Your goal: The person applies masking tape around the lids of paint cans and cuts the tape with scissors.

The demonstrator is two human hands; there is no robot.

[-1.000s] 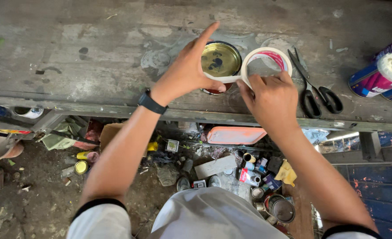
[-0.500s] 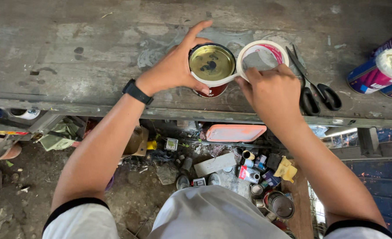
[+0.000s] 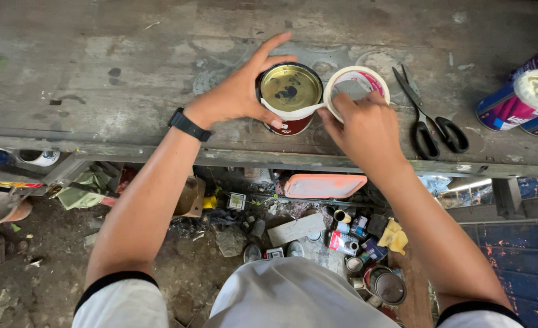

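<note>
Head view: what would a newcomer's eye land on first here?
The left hand grips a small red tin at the middle of the worn bench, while the right hand holds a roll of white tape whose strip runs around the tin's rim. Black scissors lie just right.

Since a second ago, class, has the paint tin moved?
Yes, slightly: the paint tin now sits a little further left of the scissors and nearer the bench's front edge. Left hand grips it.

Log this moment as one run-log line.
left hand: steadies small can | right hand: holds tape roll, tape strip on can rim | scissors: on bench
</note>
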